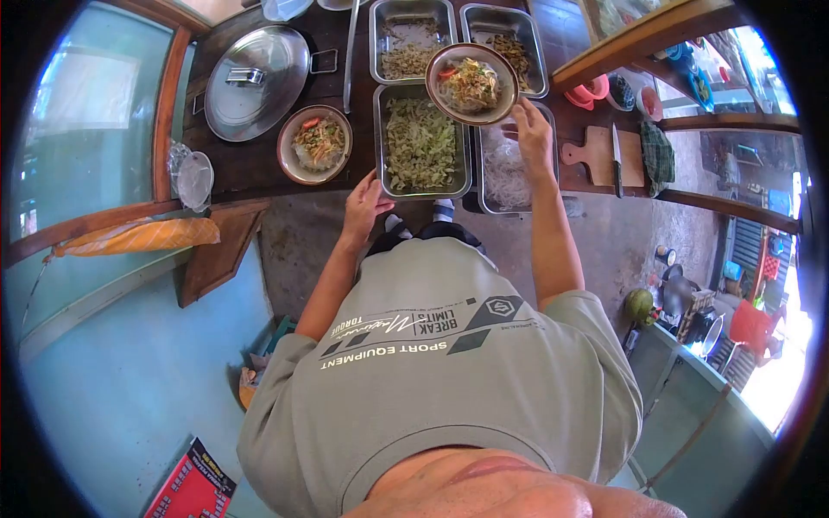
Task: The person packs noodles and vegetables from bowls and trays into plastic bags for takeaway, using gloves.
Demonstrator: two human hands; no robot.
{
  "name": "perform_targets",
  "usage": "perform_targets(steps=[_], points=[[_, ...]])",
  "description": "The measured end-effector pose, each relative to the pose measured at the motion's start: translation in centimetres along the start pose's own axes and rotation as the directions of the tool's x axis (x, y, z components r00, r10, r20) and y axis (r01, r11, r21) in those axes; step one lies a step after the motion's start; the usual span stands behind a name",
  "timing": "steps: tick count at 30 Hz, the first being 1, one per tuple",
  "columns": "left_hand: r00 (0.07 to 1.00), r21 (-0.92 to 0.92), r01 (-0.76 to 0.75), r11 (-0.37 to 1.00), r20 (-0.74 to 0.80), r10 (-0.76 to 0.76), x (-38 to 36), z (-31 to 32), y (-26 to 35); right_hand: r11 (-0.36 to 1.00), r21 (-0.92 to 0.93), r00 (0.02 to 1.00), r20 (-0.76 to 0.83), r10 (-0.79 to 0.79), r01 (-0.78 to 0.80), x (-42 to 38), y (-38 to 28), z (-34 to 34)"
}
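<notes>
Part of the wearer's face (484,494) is right up against the lens, then a grey printed T-shirt (414,319). Head cam's the only view, so from there: the right hand (529,138) has hold of a brown-rimmed bowl (508,82) by its near right edge, with some of the grip hidden. It's over the spot where the steel trays meet; can't tell if the base is clear of their rims. Left hand (367,207) looks empty, fingers loosely curled, just beside the chopped-greens tray (423,194), maybe touching it, maybe not.

What I'd worry about: that's a one-sided hold on a full bowl, so a wobbly wrist could tip it and dump toppings into the greens or the noodle tray (505,209). Base could snag a rim too.

Looks tasty though: pale heap of food (471,85), golden-brown crumbly bits on top, red slice (448,72) at the left. Second bowl (328,173), near the pot lid (259,99), is filled much the same.
</notes>
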State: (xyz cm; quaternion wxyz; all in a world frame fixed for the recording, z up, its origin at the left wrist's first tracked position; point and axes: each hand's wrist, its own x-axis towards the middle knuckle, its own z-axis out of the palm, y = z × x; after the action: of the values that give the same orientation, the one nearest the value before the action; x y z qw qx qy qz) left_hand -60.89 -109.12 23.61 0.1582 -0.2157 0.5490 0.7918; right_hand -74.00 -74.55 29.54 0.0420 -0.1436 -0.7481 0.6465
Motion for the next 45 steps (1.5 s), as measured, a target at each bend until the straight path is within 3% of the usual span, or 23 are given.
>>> perform_targets(steps=[1,3,4,5,6,7,11,15,18,22,27,31,39,41,42,43,44,45], points=[[1.000,0.008,0.009,1.000,-0.028,-0.008,-0.4,-0.6,0.2,0.966,-0.242,0.991,-0.077,-0.113,0.091,-0.8,0.0,-1.4],[0.991,-0.110,-0.045,0.993,-0.132,0.031,-0.5,-3.4,-1.0,0.713,-0.673,0.926,-0.112,-0.361,0.197,-2.0,1.1,-4.8],[0.980,-0.168,-0.079,0.983,-0.194,0.046,-0.6,-4.3,-1.6,0.508,-0.823,0.854,-0.056,-0.516,0.253,-2.9,0.8,-6.0],[0.959,-0.189,-0.126,0.974,-0.273,0.071,-0.9,-4.3,-1.3,0.487,-0.842,0.860,-0.055,-0.508,0.234,-3.3,2.4,-7.4],[0.927,-0.201,-0.181,0.963,-0.362,0.099,-1.3,-4.4,-0.3,0.634,-0.766,0.956,-0.096,-0.277,0.107,-3.8,2.8,-8.1],[0.882,-0.205,-0.240,0.949,-0.453,0.126,-1.6,-4.8,0.5,0.756,-0.649,0.968,-0.123,-0.218,0.087,-3.9,4.8,-8.5],[0.852,-0.181,-0.334,0.925,-0.478,0.214,0.3,-7.3,2.2,0.783,-0.622,0.979,-0.174,-0.110,-0.023,-4.0,5.3,-8.8],[0.866,-0.096,-0.222,0.970,-0.477,0.151,0.5,-8.4,3.1,0.806,-0.591,0.960,-0.212,-0.186,0.026,-3.4,6.3,-8.8],[0.863,-0.104,-0.337,0.936,-0.431,0.263,1.4,-8.8,3.2,0.820,-0.572,0.960,-0.216,-0.180,0.024,-3.6,6.4,-8.8],[0.849,-0.164,-0.372,0.913,-0.459,0.264,2.5,-9.2,2.8,0.821,-0.570,0.953,-0.228,-0.201,0.037,-3.5,6.5,-8.7],[0.832,-0.109,-0.381,0.918,-0.473,0.289,3.2,-9.8,1.7,0.806,-0.591,0.961,-0.241,-0.135,-0.035,-3.7,5.2,-8.3],[0.822,-0.120,-0.391,0.912,-0.491,0.288,2.7,-9.1,2.2,0.824,-0.564,0.951,-0.219,-0.218,0.059,-3.0,7.0,-8.6],[0.833,-0.167,-0.412,0.896,-0.468,0.296,2.6,-8.7,2.3,0.808,-0.589,0.966,-0.203,-0.163,0.012,-3.3,6.6,-8.8],[0.830,-0.160,-0.401,0.902,-0.480,0.284,2.8,-8.6,2.6,0.797,-0.591,0.924,-0.221,-0.311,0.126,-3.1,7.8,-8.8],[0.835,-0.174,-0.416,0.893,-0.461,0.299,3.1,-8.7,2.7,0.740,-0.666,0.921,-0.228,-0.317,0.089,-4.3,5.1,-7.7],[0.836,-0.185,-0.432,0.883,-0.449,0.315,3.3,-8.8,2.9,0.652,-0.740,0.857,-0.219,-0.467,0.166,-3.8,6.6,-8.0],[0.835,-0.171,-0.430,0.886,-0.450,0.318,3.5,-8.9,3.2,0.443,-0.835,0.740,-0.065,-0.670,0.327,-3.6,6.5,-7.9],[0.832,-0.156,-0.425,0.892,-0.454,0.317,3.5,-9.2,3.2,0.593,-0.753,0.783,-0.173,-0.598,0.287,-5.2,3.1,-5.2]])
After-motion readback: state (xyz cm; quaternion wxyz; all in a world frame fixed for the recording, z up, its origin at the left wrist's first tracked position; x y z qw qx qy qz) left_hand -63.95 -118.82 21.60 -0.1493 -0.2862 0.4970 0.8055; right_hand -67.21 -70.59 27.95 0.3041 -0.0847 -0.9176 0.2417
